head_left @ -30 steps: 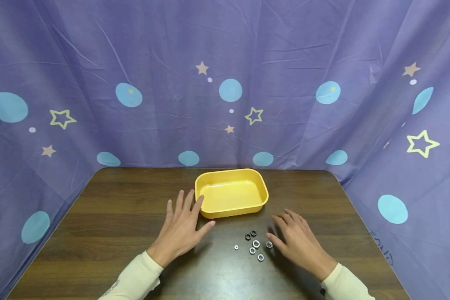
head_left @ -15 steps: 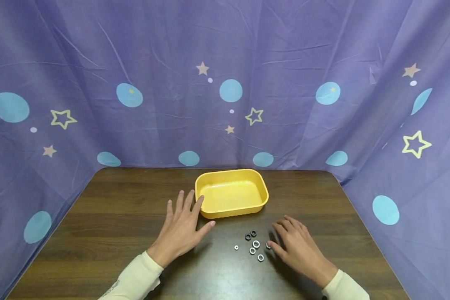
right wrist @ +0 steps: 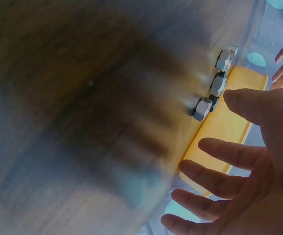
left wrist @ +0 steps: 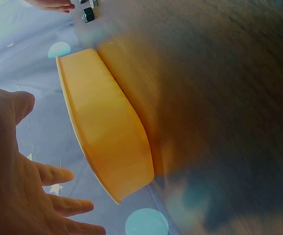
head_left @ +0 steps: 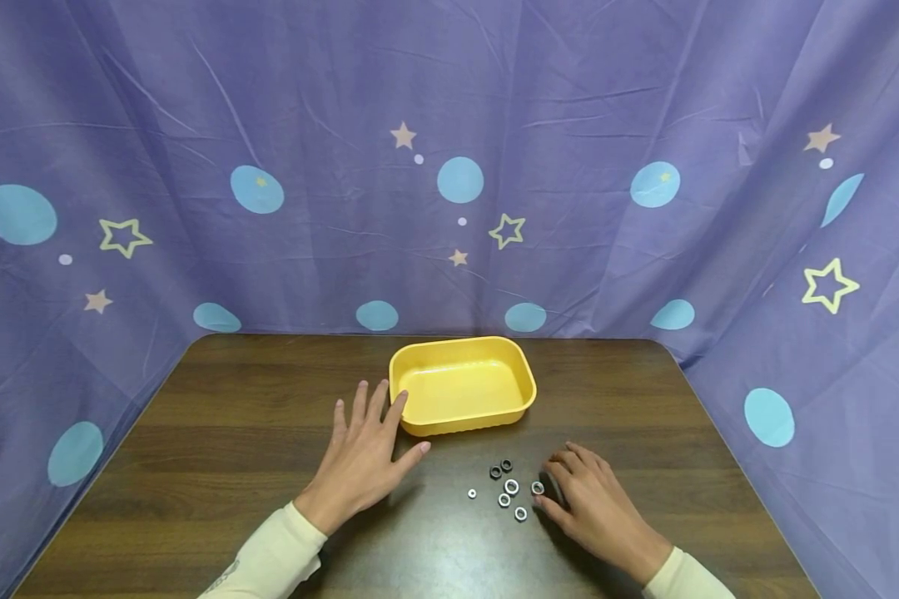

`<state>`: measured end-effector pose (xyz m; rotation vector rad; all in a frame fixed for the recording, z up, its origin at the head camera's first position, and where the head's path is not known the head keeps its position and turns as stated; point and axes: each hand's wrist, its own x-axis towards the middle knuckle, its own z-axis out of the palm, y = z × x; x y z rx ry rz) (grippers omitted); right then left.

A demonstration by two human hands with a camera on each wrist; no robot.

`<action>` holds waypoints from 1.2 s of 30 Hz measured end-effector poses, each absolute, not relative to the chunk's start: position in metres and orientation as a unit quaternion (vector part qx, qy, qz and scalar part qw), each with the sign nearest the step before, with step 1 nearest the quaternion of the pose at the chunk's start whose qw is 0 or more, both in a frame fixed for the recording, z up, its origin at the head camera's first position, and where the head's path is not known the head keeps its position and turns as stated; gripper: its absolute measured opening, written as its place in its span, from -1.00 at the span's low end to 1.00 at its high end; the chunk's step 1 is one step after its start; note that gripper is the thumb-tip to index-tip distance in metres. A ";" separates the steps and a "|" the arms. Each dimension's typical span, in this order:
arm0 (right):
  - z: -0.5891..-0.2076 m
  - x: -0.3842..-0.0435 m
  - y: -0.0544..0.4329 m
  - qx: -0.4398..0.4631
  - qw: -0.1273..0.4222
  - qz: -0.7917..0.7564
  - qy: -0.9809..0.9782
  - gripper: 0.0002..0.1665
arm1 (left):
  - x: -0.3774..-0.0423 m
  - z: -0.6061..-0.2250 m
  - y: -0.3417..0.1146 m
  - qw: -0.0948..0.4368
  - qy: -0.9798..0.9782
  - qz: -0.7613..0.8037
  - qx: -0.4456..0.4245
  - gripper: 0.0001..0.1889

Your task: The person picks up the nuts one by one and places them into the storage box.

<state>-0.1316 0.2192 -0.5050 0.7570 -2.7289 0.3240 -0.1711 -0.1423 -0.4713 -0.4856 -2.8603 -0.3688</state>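
My left hand (head_left: 355, 470) is spread at the left end of a yellow tray (head_left: 464, 422), its index fingertip overlapping the rim in the head view. The left wrist view has the fingers straight beside the tray's outer wall (left wrist: 105, 122). My right hand (head_left: 595, 503) hovers by a silver hex nut (head_left: 537, 488), thumb and index finger parted on either side of it. Seen from the right wrist, that nut (right wrist: 202, 108) sits on the table beyond the spread fingers (right wrist: 229, 152), with nothing between them.
Left of that nut lie several more: silver nuts (head_left: 512, 487), a pair of black nuts (head_left: 495, 472), and a small silver one (head_left: 472, 494). The wooden table (head_left: 255, 449) ends at a purple curtain (head_left: 569, 249) behind and at the sides.
My right hand has come down slightly toward the near side, and its thumb has shifted from over the silver nut to just below it. The left hand and tray stay put.
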 end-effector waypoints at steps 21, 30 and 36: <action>-0.519 -0.136 0.221 0.288 0.168 0.101 -0.937 -0.60 | -0.174 -0.478 -0.142 0.099 -0.974 -0.126 -0.163 -0.05; -0.524 -0.139 0.223 0.297 0.185 0.106 -0.931 -0.62 | -0.176 -0.481 -0.140 0.102 -0.974 -0.117 -0.166 -0.05; -0.526 -0.140 0.223 0.306 0.201 0.102 -0.925 -0.63 | -0.178 -0.485 -0.138 0.097 -0.974 -0.123 -0.162 -0.06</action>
